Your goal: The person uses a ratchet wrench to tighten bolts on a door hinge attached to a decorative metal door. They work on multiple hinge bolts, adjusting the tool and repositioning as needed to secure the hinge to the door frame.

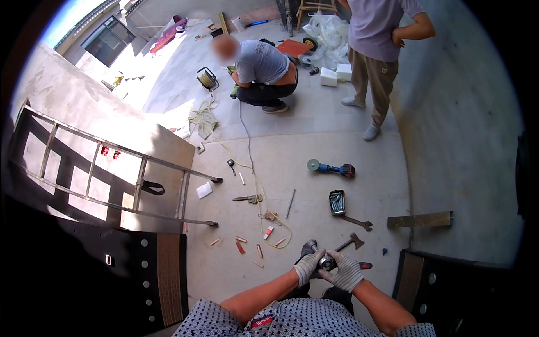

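My left hand point(307, 269) and my right hand point(344, 273), both in pale striped work gloves, close from either side around a round metal piece point(326, 262) with a dark centre, held low in front of me. Its full shape is hidden by my fingers, so I cannot tell its kind. A red-and-black handle point(366, 265) sticks out beside my right hand. Just beyond my hands a hatchet point(351, 242) lies on the floor. Farther out lie an open-end wrench point(359, 223) and a black box of bolts point(337, 203).
A blue angle grinder point(331, 168) lies ahead; a pipe wrench point(247, 199), metal rod point(290, 203) and yellow cord point(261, 219) lie left. A ladder point(140, 168) leans left. One person point(264, 67) crouches by a cable reel point(207, 79); another person point(375, 50) stands right.
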Motion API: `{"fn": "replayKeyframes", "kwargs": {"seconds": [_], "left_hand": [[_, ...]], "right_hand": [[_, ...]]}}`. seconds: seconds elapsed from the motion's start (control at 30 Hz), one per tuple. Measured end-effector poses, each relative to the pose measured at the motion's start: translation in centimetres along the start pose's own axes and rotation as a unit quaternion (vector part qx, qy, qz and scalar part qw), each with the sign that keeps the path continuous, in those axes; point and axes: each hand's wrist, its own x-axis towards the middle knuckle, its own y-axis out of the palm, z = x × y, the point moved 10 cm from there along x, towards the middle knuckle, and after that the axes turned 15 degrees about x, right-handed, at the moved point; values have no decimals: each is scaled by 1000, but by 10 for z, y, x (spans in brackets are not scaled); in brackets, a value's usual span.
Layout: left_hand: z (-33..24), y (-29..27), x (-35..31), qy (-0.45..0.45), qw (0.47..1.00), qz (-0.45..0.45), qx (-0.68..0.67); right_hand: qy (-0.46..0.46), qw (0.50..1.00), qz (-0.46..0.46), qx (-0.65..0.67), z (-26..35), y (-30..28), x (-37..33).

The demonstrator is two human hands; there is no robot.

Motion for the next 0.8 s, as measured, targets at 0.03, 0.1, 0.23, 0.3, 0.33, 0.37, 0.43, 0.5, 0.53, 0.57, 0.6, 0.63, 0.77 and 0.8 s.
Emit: {"fn": "replayKeyframes", "kwargs": {"seconds": [0.03, 0.1, 0.23, 0.3, 0.33, 0.37, 0.43, 0.5, 0.53, 0.57, 0.6, 0.63, 0.77, 0.8], "left_hand": [[1, 0, 2, -8, 1000, 6, -9], [-1, -5, 3, -20, 999, 18, 30], [-31, -16, -1, 25, 992, 3, 122], [-46, -19, -5, 45, 989, 16, 142], [-50, -21, -7, 39, 986, 21, 159], [-54, -23, -8, 33, 984, 27, 176], [-61, -27, -8, 2, 983, 56, 174], [-63, -34, -3, -36, 990, 65, 120], [-63, -38, -1, -55, 992, 68, 93], [-69, -40, 4, -39, 993, 73, 87], [-70, -45, 8, -33, 993, 64, 88], [-71, -47, 13, -26, 994, 54, 89], [-87, -25, 10, 19, 987, 88, 135], [-85, -26, 11, 26, 983, 96, 152]], "right_hand": [[6, 1000, -5, 6, 0, 2, 0], [35, 997, -60, 29, 0, -4, 0], [83, 981, -150, 91, 0, -14, 1], [142, 963, -185, 131, -5, -17, 0], [133, 960, -209, 134, -5, -20, -2], [124, 955, -233, 136, -10, -22, -5], [124, 940, -273, 160, -9, -26, -10], [118, 935, -284, 175, -3, -28, -15], [115, 933, -289, 183, 1, -28, -17], [106, 932, -299, 175, 8, -31, -19], [124, 926, -299, 196, 13, -30, -21], [141, 919, -298, 218, 20, -30, -23], [115, 911, -322, 230, 22, -23, -41], [111, 906, -331, 240, 19, -19, -49]]}}
